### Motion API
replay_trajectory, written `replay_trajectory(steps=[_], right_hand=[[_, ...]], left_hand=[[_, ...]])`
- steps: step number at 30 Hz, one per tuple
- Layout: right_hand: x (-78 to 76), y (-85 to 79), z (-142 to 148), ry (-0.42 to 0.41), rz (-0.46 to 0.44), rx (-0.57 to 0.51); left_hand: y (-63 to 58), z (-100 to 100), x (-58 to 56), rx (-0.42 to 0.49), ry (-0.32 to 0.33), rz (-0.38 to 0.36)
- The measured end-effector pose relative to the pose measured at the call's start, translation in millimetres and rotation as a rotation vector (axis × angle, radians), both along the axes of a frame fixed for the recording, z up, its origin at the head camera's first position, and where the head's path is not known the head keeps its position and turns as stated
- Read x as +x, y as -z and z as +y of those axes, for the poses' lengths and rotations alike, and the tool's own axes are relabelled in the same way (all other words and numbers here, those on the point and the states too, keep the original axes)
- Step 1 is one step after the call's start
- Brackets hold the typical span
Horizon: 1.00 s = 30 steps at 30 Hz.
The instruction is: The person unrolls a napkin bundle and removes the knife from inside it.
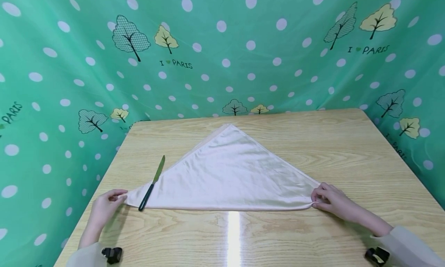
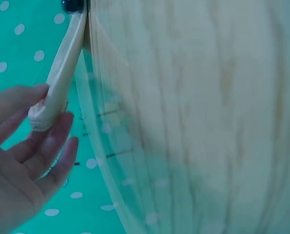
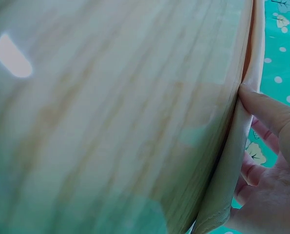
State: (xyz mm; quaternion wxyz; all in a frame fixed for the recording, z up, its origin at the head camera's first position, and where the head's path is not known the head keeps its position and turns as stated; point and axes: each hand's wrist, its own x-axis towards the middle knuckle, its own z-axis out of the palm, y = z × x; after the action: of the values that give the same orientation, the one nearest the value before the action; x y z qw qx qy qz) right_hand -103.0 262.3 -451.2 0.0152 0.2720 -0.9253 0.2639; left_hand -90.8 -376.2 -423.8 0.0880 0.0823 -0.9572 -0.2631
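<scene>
A pale satin cloth [image 1: 222, 174], folded into a triangle, lies on the wooden table with its peak pointing away from me. My left hand [image 1: 104, 207] pinches its left corner between thumb and fingers; the left wrist view shows this folded corner [image 2: 54, 92] close up. At the other end, my right hand [image 1: 330, 201] grips the right corner, with the thumb on the fold [image 3: 247, 117] in the right wrist view. Across the cloth's left part rests a knife [image 1: 153, 182], its black handle toward me and its blade angled away. The handle's end also shows above my left hand.
The light wooden table [image 1: 278, 236] has a glossy surface with a bright reflection in front of the cloth. A green dotted curtain [image 1: 208, 58] printed with trees hangs behind it and along both sides. Small black devices sit at both wrists.
</scene>
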Motion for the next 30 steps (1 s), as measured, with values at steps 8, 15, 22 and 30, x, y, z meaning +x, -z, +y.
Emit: replay_trajectory(steps=[8,15,22,30], right_hand=[[-0.1,-0.3,-1,0.001,-0.004,0.004],[-0.8,-0.8,-1,0.002,-0.017,0.007],[-0.3,0.7,-1,0.003,-0.003,0.006],[-0.3,0.9,-1,0.002,-0.014,-0.002]], left_hand=[[-3.1,-1,2.1,0.018,0.024,-0.028],[50.4,-36,-21.0,0.006,0.003,0.084],[69.9,-33,-35.0,0.048,0.056,0.136],[21.9,16,-26.3,0.117,0.145,0.009]])
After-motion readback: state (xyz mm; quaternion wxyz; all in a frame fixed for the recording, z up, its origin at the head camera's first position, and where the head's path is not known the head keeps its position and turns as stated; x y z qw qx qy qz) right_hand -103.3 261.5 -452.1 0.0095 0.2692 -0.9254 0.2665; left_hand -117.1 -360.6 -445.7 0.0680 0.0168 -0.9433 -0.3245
